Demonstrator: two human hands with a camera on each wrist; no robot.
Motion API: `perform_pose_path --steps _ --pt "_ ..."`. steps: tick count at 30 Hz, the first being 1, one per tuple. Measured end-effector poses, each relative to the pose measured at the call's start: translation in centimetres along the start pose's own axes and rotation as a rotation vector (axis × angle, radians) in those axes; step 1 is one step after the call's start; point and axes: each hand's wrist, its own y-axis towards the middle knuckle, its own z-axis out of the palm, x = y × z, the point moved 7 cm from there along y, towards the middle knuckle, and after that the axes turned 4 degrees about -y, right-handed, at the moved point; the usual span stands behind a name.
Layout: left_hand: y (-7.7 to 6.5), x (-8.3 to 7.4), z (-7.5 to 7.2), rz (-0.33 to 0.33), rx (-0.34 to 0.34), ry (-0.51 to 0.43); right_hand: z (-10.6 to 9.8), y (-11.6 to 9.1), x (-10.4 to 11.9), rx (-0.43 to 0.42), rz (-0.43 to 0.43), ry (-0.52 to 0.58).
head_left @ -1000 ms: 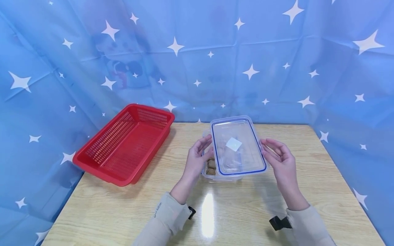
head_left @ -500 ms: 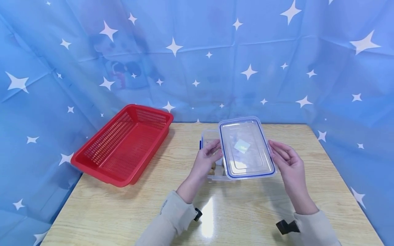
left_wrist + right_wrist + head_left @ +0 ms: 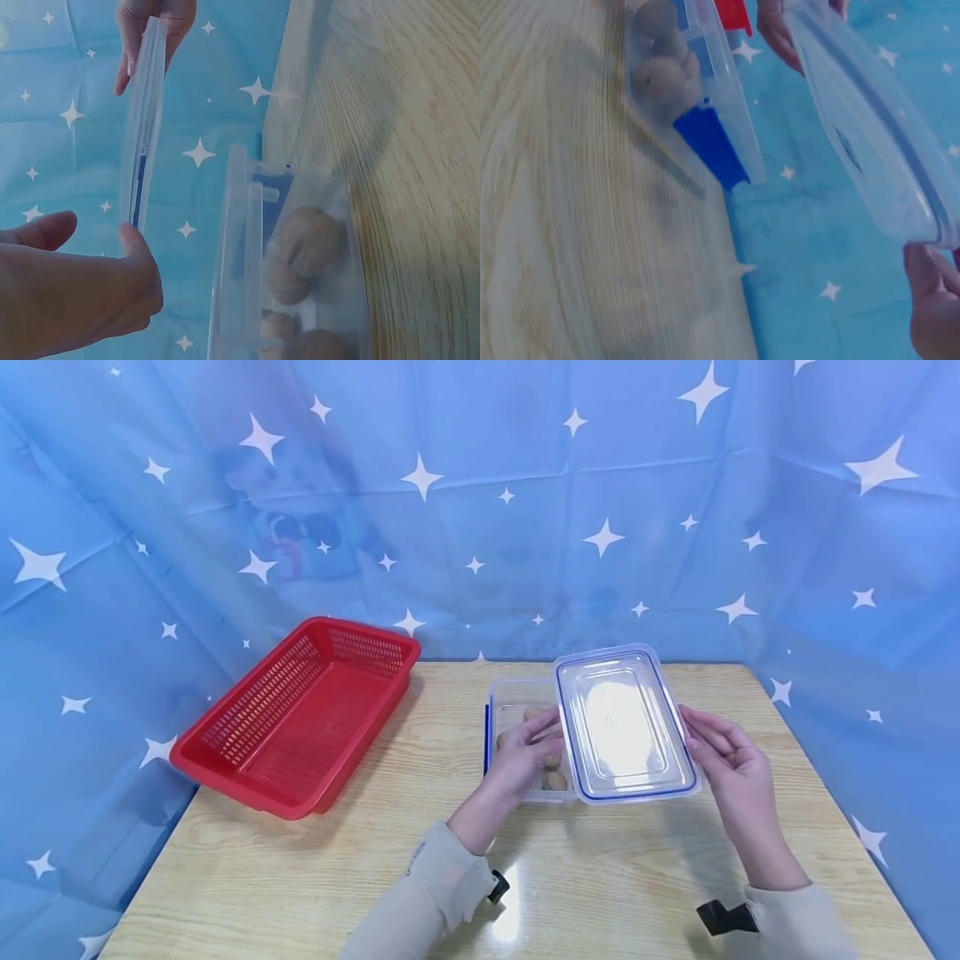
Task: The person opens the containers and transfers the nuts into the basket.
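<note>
The left hand (image 3: 521,760) and the right hand (image 3: 738,777) pinch opposite edges of the lid (image 3: 628,722), thumb and fingers nearly closed about it. The lid is tilted, apart from the box (image 3: 512,718), overlapping its right part in the head view. Brown balls (image 3: 555,781) lie inside. The box stands on the counter (image 3: 285,893), right of a red basket (image 3: 371,739).

I see a blue cloth (image 3: 667,572) hanging behind the table (image 3: 300,877) and along both sides, creased in places and scattered with white four-pointed stars (image 3: 422,477). On its left part I make out a faint figure (image 3: 300,547). The table shows me pale wood grain, and a bright glare (image 3: 507,922) lies on its near half.
</note>
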Motion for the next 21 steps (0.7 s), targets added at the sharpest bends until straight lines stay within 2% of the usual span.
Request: perform_pose_path --steps 5,9,11,18,21 --pt "-0.1 0.4 1.4 -0.022 0.057 0.049 -1.6 -0.3 -0.1 0.001 0.006 0.015" --pt "-0.3 0.8 2.9 -0.016 0.134 0.087 -3.3 -0.5 -0.5 -0.013 0.033 0.05" --pt "-0.4 1.1 3.6 -0.024 0.15 0.098 -4.0 -0.6 -0.8 -0.011 0.056 0.041" --pt "-1.3 3.5 6.6 -0.069 0.142 0.202 -6.4 -0.9 -2.0 -0.014 0.124 -0.038" --pt "-1.5 4.5 7.9 -0.097 0.108 0.25 -7.6 -1.2 -2.8 -0.017 0.165 -0.069"
